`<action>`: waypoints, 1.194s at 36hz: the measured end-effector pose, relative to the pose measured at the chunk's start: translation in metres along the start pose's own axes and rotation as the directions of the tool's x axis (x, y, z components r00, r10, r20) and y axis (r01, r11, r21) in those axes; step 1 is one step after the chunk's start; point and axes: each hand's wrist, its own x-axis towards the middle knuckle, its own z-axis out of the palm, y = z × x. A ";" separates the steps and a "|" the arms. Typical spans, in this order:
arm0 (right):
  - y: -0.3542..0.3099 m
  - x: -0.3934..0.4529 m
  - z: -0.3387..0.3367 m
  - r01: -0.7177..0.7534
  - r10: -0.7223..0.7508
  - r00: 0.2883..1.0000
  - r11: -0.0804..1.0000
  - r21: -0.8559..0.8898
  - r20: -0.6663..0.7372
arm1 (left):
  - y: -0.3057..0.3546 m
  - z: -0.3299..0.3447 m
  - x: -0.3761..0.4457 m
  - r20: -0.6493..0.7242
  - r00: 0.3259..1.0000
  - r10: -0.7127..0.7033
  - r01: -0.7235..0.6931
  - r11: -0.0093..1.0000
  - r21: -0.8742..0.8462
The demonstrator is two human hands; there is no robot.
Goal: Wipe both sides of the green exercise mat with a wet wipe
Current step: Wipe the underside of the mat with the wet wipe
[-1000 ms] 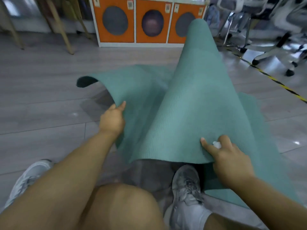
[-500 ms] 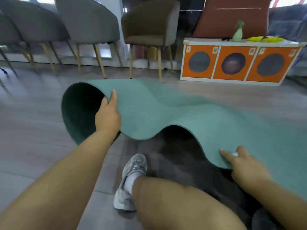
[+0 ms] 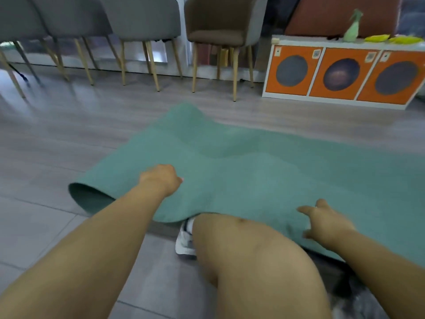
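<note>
On the grey plank floor [image 3: 57,143] lies the big green foam exercise mat [image 3: 264,171], spread mostly flat but still rumpled: its left end curls up into an open roll, a hump rises at the far edge, and the near edge drapes over the person's bent knee [image 3: 241,238], with one white and grey trainer [image 3: 185,240] poking out beneath.

Along the back wall stand four upholstered chairs on thin wooden legs, three grey ones [image 3: 140,17] and one brown one [image 3: 220,24]. To their right sits a low white cabinet [image 3: 340,72] with three orange-fronted compartments, each with a dark round window; what lies behind the windows is too blurred to tell. On its top stand one pale green spray bottle [image 3: 353,27] and some yellow things [image 3: 391,38], too blurred to count.

The left hand [image 3: 162,178] rests knuckles-up on the mat with its fingers curled under; whether they pinch the foam cannot be told. The right hand [image 3: 324,223] lies on the mat's near edge, forefinger and thumb spread apart, with a small pale scrap, perhaps the wet wipe [image 3: 315,207], showing beside its knuckles.
</note>
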 end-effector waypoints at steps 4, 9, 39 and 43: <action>0.028 -0.017 -0.005 -0.042 0.042 0.999 0.998 0.036 -0.011 | 0.036 -0.023 -0.011 -0.036 0.993 0.112 -0.110 0.992 0.067; 0.077 -0.047 -0.013 -0.105 0.113 0.989 0.991 0.082 -0.091 | 0.100 -0.046 -0.038 -0.045 0.952 0.302 -0.294 0.947 0.133; 0.382 -0.062 0.092 -0.580 0.633 0.774 0.705 0.408 0.007 | 0.495 0.144 -0.094 0.523 0.331 0.786 -0.943 0.302 0.142; 0.402 -0.048 0.130 -0.618 0.662 0.744 0.634 0.465 0.086 | 0.496 0.179 -0.086 0.602 0.312 0.735 -0.949 0.269 0.163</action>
